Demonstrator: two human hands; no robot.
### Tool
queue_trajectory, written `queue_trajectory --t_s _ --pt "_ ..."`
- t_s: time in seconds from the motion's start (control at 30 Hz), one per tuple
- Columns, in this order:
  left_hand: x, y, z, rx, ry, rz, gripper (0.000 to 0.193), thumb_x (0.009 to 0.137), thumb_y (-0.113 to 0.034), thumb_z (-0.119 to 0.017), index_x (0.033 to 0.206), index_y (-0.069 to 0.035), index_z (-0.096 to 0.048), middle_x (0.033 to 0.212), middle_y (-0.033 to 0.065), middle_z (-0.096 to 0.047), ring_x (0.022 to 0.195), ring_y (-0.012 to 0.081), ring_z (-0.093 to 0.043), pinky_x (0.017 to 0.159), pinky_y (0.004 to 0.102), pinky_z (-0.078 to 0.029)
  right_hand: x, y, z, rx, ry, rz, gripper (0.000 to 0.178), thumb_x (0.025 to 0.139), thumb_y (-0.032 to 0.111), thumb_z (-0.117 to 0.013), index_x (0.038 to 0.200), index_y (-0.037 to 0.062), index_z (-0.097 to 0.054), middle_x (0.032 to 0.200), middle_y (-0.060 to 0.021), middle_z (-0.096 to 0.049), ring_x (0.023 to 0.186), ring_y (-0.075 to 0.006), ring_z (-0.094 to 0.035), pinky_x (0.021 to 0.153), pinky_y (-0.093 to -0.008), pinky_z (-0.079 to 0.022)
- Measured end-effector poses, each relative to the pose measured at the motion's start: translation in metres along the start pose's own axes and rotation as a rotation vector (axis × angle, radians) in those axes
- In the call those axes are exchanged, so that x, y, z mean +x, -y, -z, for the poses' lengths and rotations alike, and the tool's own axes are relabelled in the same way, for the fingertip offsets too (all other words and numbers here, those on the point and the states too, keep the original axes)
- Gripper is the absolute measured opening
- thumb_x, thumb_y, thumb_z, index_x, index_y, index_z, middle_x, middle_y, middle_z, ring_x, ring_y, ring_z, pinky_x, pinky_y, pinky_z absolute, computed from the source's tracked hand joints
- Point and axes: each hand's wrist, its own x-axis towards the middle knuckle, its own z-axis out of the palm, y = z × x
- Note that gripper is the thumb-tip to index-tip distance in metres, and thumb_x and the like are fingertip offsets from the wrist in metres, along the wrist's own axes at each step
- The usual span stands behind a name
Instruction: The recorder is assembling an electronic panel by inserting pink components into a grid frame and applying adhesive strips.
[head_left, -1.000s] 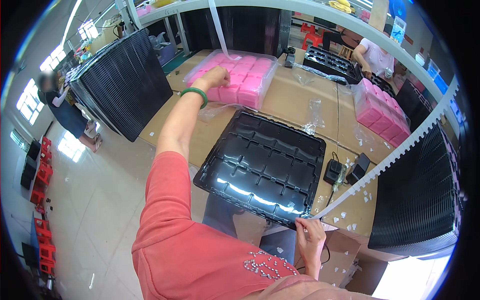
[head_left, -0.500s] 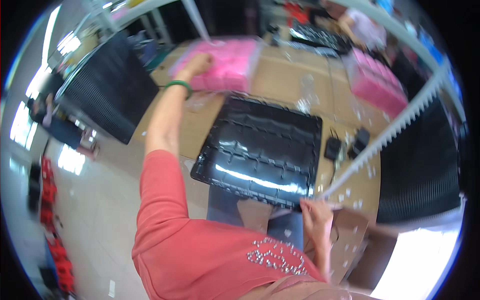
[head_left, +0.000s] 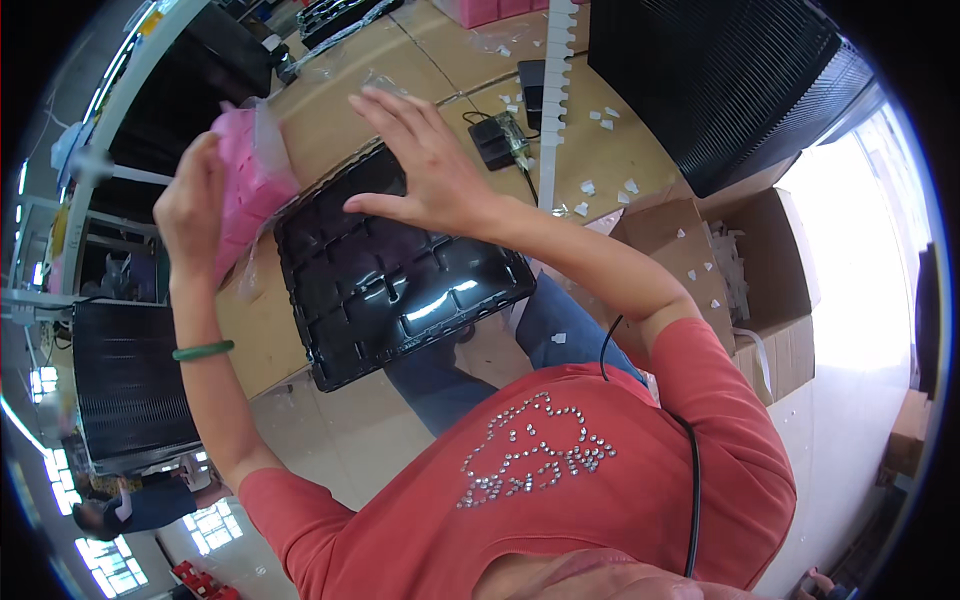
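Note:
A black plastic tray [head_left: 455, 275] with molded compartments lies tilted in view, its near edge over my lap. Above its far part hovers my right hand [head_left: 435, 165], open, with fingers and thumb apart and nothing in it. My left hand [head_left: 192, 205], a green bangle on its wrist, is raised to the left beside a stack of pink pieces [head_left: 255, 175] in clear wrap. Its fingers are bent and pressed together, slightly blurred; what they hold, if anything, is hidden.
A white notched rail [head_left: 550, 120] stands right of the tray, near a black adapter [head_left: 490, 142]. White scraps are strewn on the cardboard-covered table [head_left: 615, 150]. Stacks of black trays [head_left: 715, 85] rise on both sides. An open carton [head_left: 770, 270] sits at the right.
The view has turned. My right hand has let go of the tray's near right corner and is now above the tray, fingers spread. My left hand is still by the pink stack.

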Motion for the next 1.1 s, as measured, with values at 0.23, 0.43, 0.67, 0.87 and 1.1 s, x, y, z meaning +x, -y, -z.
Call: queue_trajectory --t_s 0.23,0.43,0.67,0.87,1.1 --pt "-0.005 -0.079 0.023 -0.114 0.167 -0.283 0.026 0.082 -0.005 -0.065 0.108 -0.006 -0.064 0.082 0.0053 -0.062 0.063 0.0191 -0.062 0.055 0.0326 -0.048 0.017 -0.004 -0.024 -0.006 0.088 0.064 0.038 0.082 0.02 -0.072 0.119 0.0105 -0.065 0.124 -0.0102 -0.063 0.126 -0.0309 -0.052 0.108 -0.0458 -0.038" --pt "-0.014 -0.075 0.01 -0.262 0.072 -0.144 0.022 0.083 -0.006 -0.069 0.104 -0.007 -0.063 0.08 0.0038 -0.061 0.058 0.0196 -0.06 0.052 0.0318 -0.047 0.028 0.004 -0.016 0.021 -0.048 0.083 0.023 0.08 0.016 -0.067 0.102 0.009 -0.069 0.106 -0.0089 -0.069 0.114 -0.0281 -0.058 0.099 -0.0436 -0.043" --pt "-0.015 -0.087 0.012 -0.264 0.077 0.085 0.034 0.081 -0.022 -0.075 0.11 -0.008 -0.063 0.087 0.0062 -0.064 0.069 0.0244 -0.065 0.063 0.0356 -0.051 0.027 -0.031 -0.023 -0.192 0.046 0.148 0.017 0.082 0.019 -0.068 0.097 0.0113 -0.072 0.098 -0.0059 -0.071 0.107 -0.0273 -0.061 0.099 -0.0452 -0.042" --pt "-0.032 -0.12 0.004 0.029 0.143 0.262 0.09 0.073 -0.033 -0.079 0.147 -0.006 -0.036 0.124 0.0163 -0.061 0.11 0.0337 -0.062 0.099 0.0445 -0.046 0.053 -0.049 -0.016 -0.32 0.031 0.279 0.018 0.083 0.017 -0.067 0.1 0.0135 -0.072 0.094 -0.0052 -0.072 0.096 -0.0257 -0.064 0.097 -0.0421 -0.043" --pt "-0.005 -0.058 -0.018 -0.222 -0.247 0.217 0.074 0.075 -0.012 -0.072 0.142 -0.003 -0.042 0.115 0.016 -0.063 0.096 0.0293 -0.063 0.082 0.0406 -0.05 0.115 -0.026 0.007 -0.387 -0.017 0.349 0.018 0.083 0.012 -0.071 0.1 0.0108 -0.072 0.097 -0.0071 -0.071 0.097 -0.0273 -0.064 0.091 -0.041 -0.043"
